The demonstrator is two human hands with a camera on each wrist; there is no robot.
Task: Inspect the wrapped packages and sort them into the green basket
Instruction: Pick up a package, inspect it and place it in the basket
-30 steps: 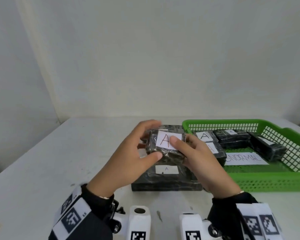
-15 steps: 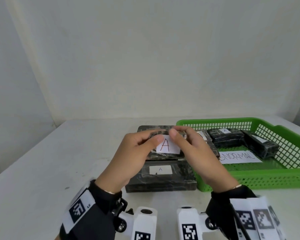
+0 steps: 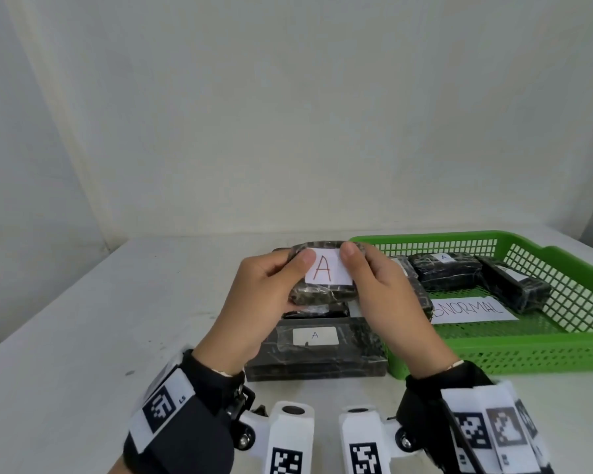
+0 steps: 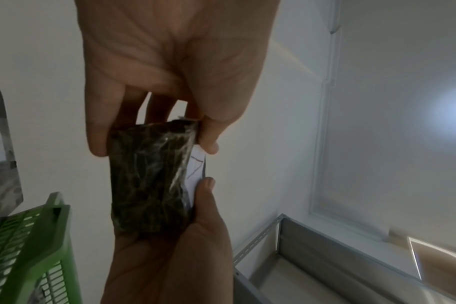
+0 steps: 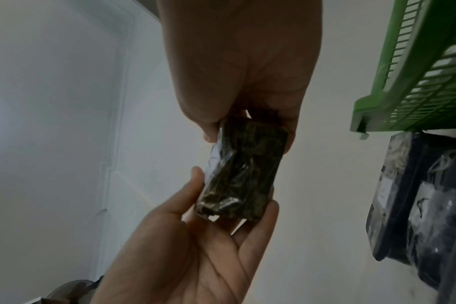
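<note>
A white table (image 3: 83,319) meets a pale wall (image 3: 288,114); a metal shelf (image 4: 312,257) stands nearby.

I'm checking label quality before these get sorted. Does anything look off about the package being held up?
The held package, gripped by the left hand and right hand, carries a bigger white label with a large red A; the package on the table has a small label, faint A. Wrapping looks intact.

Basket (image 3: 493,357) right of stacked packages (image 3: 315,354), more packages (image 3: 445,275) inside

Black sleeves (image 3: 199,422), white square-code tags, white wrist mounts (image 3: 290,439).
</note>
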